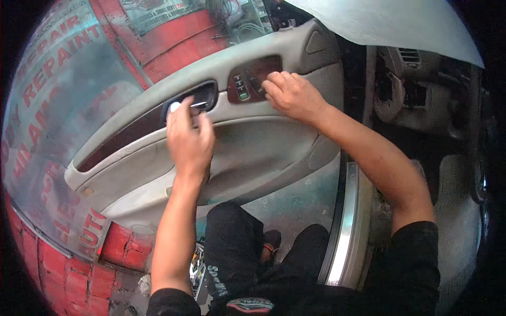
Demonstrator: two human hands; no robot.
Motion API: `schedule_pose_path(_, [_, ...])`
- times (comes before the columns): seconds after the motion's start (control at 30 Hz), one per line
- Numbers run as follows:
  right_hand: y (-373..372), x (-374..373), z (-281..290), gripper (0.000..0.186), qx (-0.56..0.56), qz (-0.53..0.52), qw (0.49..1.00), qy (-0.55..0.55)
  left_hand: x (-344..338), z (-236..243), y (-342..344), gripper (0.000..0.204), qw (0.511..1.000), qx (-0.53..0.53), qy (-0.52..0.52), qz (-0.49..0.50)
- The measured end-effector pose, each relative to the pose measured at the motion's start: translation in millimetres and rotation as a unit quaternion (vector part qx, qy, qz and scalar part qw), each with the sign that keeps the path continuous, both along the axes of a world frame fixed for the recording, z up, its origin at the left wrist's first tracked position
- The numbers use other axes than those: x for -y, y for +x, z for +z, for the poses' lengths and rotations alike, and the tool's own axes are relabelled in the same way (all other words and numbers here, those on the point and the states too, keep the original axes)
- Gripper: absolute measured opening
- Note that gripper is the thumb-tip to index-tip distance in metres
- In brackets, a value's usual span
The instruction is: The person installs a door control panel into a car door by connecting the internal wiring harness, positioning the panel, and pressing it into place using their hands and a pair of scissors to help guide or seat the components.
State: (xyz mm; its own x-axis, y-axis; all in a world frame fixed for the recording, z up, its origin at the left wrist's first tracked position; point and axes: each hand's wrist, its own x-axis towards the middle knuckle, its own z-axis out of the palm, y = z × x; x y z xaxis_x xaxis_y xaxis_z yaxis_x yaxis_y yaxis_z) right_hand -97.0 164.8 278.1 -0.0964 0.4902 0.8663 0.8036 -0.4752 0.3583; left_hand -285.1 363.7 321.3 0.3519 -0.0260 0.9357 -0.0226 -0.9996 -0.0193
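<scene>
Student: How do the hands stand?

Instructor: The right hand [295, 97] has its fingers curled together, tips at the right end of the switch panel [242, 84]; whether they grip anything cannot be told. The left hand [191, 139], slightly blurred, has its thumb and forefinger apart in front of the handle recess [209, 95].

Student: And the door panel [263, 152], which way does it point?

Instructor: Its long axis runs from near left to far right, with the inner face toward the person. The switch panel, the recess and the dark trim strip [124, 138] follow that line in turn, right to left.

Student: Where are the edges and the open room?

Instructor: The upper edge arches along the far side, before a lettered grey banner [52, 116]. Below the lower edge, bare floor [308, 197] extends to the metallic sill [345, 231] at right; the knees stand on the near side.

Student: And its place relative to the hands?

Instructor: Directly beneath the right fingertips and just beyond the left hand, left of the steering wheel [390, 100].
</scene>
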Motion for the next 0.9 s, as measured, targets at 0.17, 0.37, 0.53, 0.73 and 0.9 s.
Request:
schedule_pose_path(0.17, [1.8,19.4,17.8,0.044,-0.018,0.051,0.997,-0.049,-36.3,-43.4,-62.7,0.033,0.989,0.006,-0.126,0.071])
schedule_pose_path(0.37, [9.8,16.4,-12.4,0.041,0.009,0.052,0.997,0.051,-2.4,-22.5,-39.6,0.039,0.970,-0.073,0.207,0.104])
schedule_pose_path(0.53, [0.1,9.7,-39.7,0.039,-0.030,0.037,0.986,0.161,18.2,22.8,5.6,0.035,0.910,-0.115,0.383,0.108])
schedule_pose_path(0.73, [9.2,11.2,-27.9,0.024,-0.031,0.056,0.983,0.175,22.9,54.2,43.7,0.023,0.818,-0.254,0.486,0.176])
schedule_pose_path(0.9, [-16.8,-10.2,-37.5,0.036,-0.317,0.126,0.908,0.245,23.0,60.4,49.6,0.037,0.786,-0.299,0.504,0.198])
